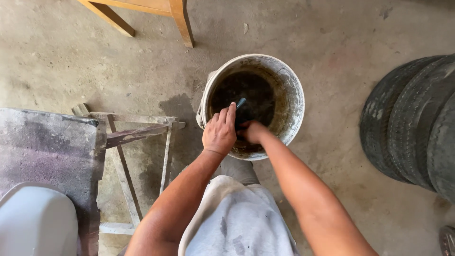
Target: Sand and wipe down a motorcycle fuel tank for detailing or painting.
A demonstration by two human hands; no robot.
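Floor: bare grey concrete floor, stained and dusty, with a darker patch beside the round, grime-crusted white plastic bucket standing on it near centre. The bucket holds dark brown liquid. At left lies a grey, purple-tinged flat slab over a worn metal frame of thin bars; a smooth white rounded object sits at the lower left corner, cut off by the edge. Legs of light wooden furniture enter at top, the rest out of view. Stacked black rubber tyres stand at right, partly cropped. Left hand rests over the bucket's near rim, fingers extended together against a small light-blue object whose shape cannot be made out; whether it is gripped cannot be told. Right hand is curled and dipped inside the bucket, fingers hidden, contents unclear. Grey soiled clothing fills the lower centre.
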